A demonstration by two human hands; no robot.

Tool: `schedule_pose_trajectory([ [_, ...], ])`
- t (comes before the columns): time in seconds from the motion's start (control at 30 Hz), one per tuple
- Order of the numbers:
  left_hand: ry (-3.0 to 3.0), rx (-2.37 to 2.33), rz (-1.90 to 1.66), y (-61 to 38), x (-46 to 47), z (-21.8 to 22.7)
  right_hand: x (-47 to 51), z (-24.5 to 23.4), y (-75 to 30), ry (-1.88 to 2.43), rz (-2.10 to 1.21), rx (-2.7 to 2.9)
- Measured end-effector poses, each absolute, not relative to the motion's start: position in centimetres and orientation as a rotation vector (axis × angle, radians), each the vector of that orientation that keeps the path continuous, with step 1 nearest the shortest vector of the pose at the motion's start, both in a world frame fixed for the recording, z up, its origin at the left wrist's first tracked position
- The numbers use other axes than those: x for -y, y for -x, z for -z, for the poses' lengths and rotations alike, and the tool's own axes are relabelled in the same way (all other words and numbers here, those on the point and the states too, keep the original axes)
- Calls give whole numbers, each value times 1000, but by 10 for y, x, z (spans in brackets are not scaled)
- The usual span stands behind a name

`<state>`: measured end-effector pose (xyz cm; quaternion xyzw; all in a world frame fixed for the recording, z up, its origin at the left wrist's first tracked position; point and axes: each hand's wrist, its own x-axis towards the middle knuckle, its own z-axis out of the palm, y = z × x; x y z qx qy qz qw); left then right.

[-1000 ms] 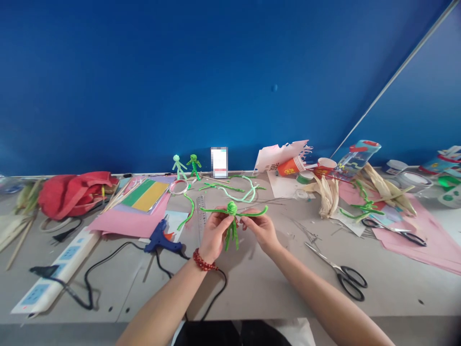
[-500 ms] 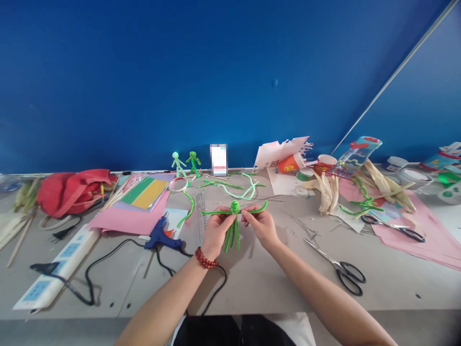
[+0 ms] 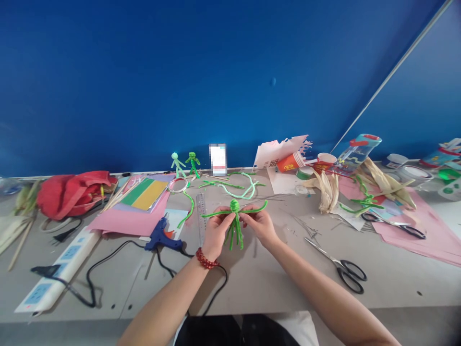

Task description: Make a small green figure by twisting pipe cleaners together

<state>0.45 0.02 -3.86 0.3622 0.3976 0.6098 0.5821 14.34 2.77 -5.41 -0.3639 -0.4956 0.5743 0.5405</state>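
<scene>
Between my two hands is a green pipe-cleaner figure (image 3: 235,207) with a coiled round head, two long arms spread sideways and several strands hanging down. My left hand (image 3: 218,229) is closed on it, thumb pressed just below the head. Opposite, my right hand (image 3: 261,225) pinches the figure under its right arm; the fingertips are partly hidden. A clear ruler (image 3: 201,218) lies beside my left hand. Beyond the figure, light and dark green pipe cleaners (image 3: 239,194) rest on the table. Two finished-looking pipe-cleaner figures, one pale (image 3: 176,163) and one darker (image 3: 193,164), stand at the wall.
A blue glue gun (image 3: 162,238) with its black cord lies left, near a white power strip (image 3: 54,276). Black-handled scissors (image 3: 347,271) lie right, beside thin wires (image 3: 306,227). Farther back are a phone (image 3: 218,161), paper cups (image 3: 290,162) and a red bag (image 3: 74,192).
My right fingers have shifted slightly inward and down, nearer the figure's body, so more of its right arm shows. The hanging strands have swung a little to the right.
</scene>
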Motion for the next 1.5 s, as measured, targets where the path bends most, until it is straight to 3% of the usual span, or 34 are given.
schedule_pose_trajectory([
  [1.5, -889, -869, -1323, 0, -5, 38, -28, 47, -150, 780, -1678, 1197],
])
